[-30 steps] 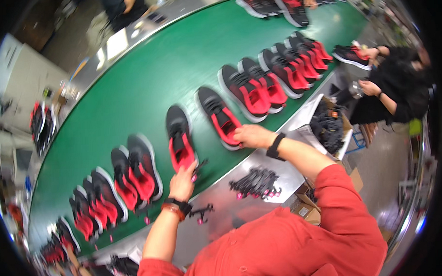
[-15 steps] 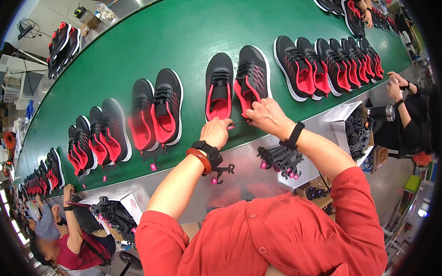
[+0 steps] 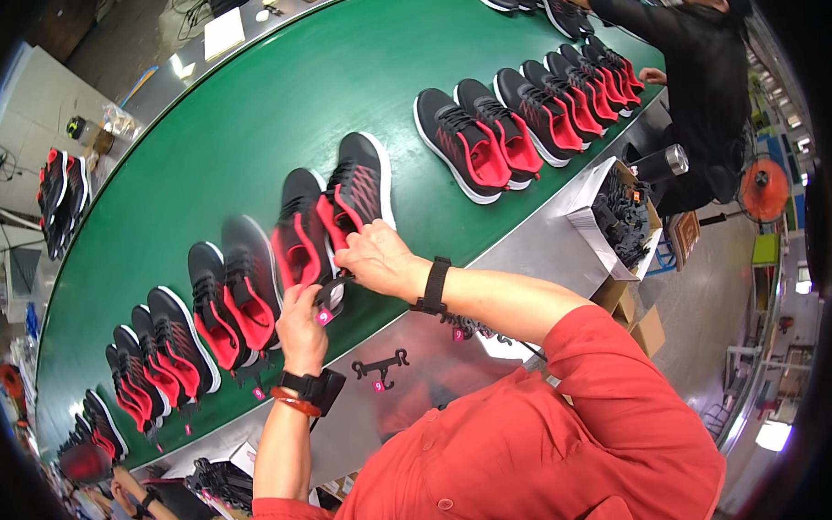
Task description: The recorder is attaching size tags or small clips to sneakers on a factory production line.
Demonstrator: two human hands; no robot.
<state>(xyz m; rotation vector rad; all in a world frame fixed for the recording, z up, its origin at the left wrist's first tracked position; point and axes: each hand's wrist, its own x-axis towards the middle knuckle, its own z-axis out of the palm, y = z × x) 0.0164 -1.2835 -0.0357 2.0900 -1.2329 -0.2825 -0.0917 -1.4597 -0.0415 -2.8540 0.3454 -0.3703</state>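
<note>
A black plastic shoe hanger [image 3: 334, 288] with a pink tag is stretched between my two hands at the heels of a black and red sneaker pair. My left hand [image 3: 302, 330] is closed on the hanger, just below the heel of the left sneaker [image 3: 296, 214]. My right hand [image 3: 379, 259] pinches the heel of the right sneaker [image 3: 363, 181] at its red lining; its fingertips meet the hanger's other end, partly hidden. A loose hanger [image 3: 380, 367] lies on the metal edge below. More hangers [image 3: 478, 327] are heaped under my right forearm.
Sneaker pairs, several with hangers, stand left on the green belt [image 3: 248, 165]. Another row of sneakers [image 3: 557, 104] stands right. A white box of hangers [image 3: 616, 212] sits by the right edge, near a dark bottle [image 3: 662, 162]. A co-worker in black [image 3: 712, 85] reaches over the belt.
My view has turned, and both hands and the sneaker pair now appear farther left. The hanger between my hands shows more clearly. The co-worker at right has come further into view.
</note>
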